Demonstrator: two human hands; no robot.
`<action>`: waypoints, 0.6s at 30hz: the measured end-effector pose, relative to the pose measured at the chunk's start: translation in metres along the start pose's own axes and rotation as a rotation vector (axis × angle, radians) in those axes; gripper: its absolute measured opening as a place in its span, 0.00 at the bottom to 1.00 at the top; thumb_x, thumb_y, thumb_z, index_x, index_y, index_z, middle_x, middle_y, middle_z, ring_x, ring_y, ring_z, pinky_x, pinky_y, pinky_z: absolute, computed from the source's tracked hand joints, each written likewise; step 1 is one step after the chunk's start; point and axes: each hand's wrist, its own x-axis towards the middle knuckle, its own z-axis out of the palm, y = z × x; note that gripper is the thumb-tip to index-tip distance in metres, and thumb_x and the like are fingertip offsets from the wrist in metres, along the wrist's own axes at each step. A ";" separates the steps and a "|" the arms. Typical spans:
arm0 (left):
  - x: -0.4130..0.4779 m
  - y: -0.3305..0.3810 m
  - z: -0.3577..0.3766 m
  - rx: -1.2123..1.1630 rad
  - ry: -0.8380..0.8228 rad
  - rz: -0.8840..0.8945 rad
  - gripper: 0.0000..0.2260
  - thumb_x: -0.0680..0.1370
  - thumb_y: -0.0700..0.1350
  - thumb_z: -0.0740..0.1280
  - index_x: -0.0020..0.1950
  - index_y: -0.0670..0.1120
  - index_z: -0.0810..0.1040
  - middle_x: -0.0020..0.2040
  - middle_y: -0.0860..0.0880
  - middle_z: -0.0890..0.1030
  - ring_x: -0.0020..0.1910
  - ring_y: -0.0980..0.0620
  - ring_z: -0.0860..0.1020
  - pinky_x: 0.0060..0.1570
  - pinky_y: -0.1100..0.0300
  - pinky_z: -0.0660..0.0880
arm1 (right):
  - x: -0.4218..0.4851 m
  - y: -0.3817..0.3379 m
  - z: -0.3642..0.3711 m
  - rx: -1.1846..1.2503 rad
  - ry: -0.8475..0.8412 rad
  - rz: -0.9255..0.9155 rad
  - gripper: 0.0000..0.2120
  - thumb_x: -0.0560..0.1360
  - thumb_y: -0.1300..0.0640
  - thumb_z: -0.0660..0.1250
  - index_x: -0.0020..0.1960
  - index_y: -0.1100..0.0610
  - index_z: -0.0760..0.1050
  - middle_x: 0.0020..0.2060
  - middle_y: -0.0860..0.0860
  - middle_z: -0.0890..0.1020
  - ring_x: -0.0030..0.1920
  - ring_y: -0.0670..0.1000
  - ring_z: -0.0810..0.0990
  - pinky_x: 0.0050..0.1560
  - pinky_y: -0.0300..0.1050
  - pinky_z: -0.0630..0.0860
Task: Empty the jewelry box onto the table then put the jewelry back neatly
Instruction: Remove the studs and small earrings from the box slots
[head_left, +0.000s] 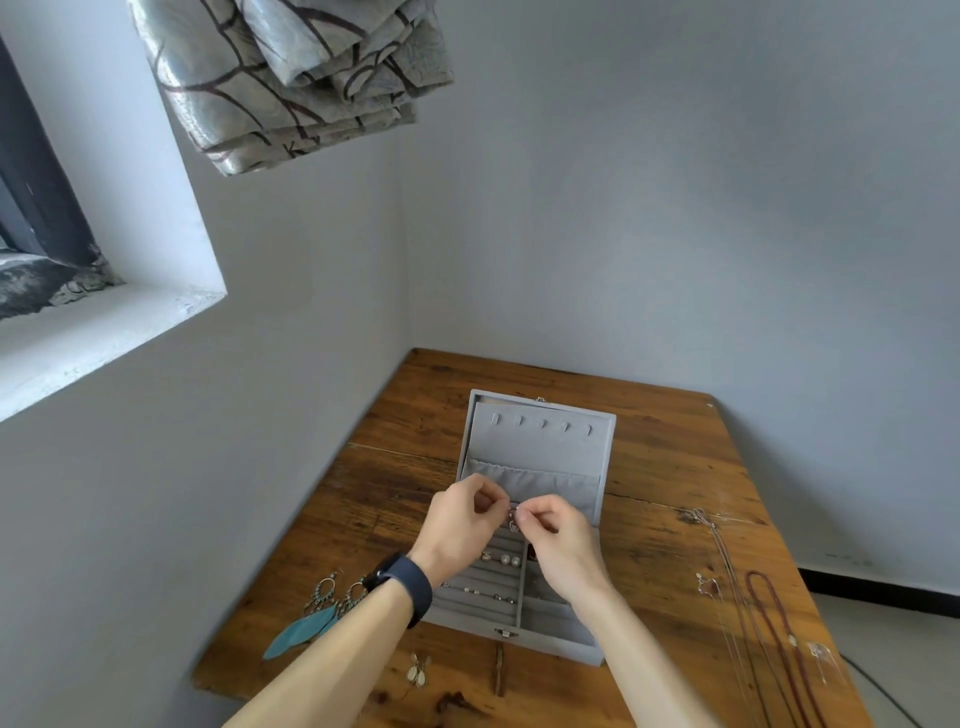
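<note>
Grey-walled corner, wooden table (675, 493) pushed into it. At centre, open grey jewelry box (540, 441), lid propped up. Above its ring rolls, left hand (457, 525) and right hand (561, 545) fingertip to fingertip, both pinching one small silver piece (513, 519). Pearl studs (509, 559) seated in the rolls. Left of the box, teal feather earrings (311, 618); well right, necklaces (763, 608) on the wood.

You will find nothing to read here: the jewelry box (540, 447), your wristband (410, 584) and the table (675, 467) carry no legible text.
</note>
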 end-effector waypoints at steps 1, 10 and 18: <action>-0.004 0.003 -0.005 -0.028 0.004 0.001 0.01 0.77 0.47 0.70 0.47 0.52 0.81 0.42 0.57 0.83 0.42 0.64 0.80 0.39 0.75 0.72 | -0.006 -0.002 -0.001 0.033 0.011 -0.003 0.03 0.78 0.53 0.69 0.49 0.45 0.80 0.44 0.39 0.84 0.48 0.39 0.81 0.48 0.35 0.78; -0.082 -0.004 -0.046 0.032 -0.115 0.037 0.04 0.77 0.48 0.71 0.49 0.56 0.85 0.44 0.61 0.84 0.46 0.67 0.80 0.45 0.73 0.75 | -0.098 0.003 -0.006 0.034 -0.020 -0.103 0.08 0.79 0.57 0.68 0.53 0.44 0.81 0.45 0.37 0.84 0.49 0.36 0.81 0.47 0.27 0.74; -0.146 -0.031 -0.048 0.244 -0.197 0.044 0.05 0.77 0.49 0.71 0.50 0.56 0.85 0.44 0.62 0.83 0.47 0.70 0.78 0.44 0.76 0.73 | -0.152 0.037 0.020 -0.146 -0.105 -0.102 0.06 0.77 0.50 0.71 0.51 0.41 0.83 0.45 0.30 0.82 0.51 0.32 0.79 0.47 0.24 0.72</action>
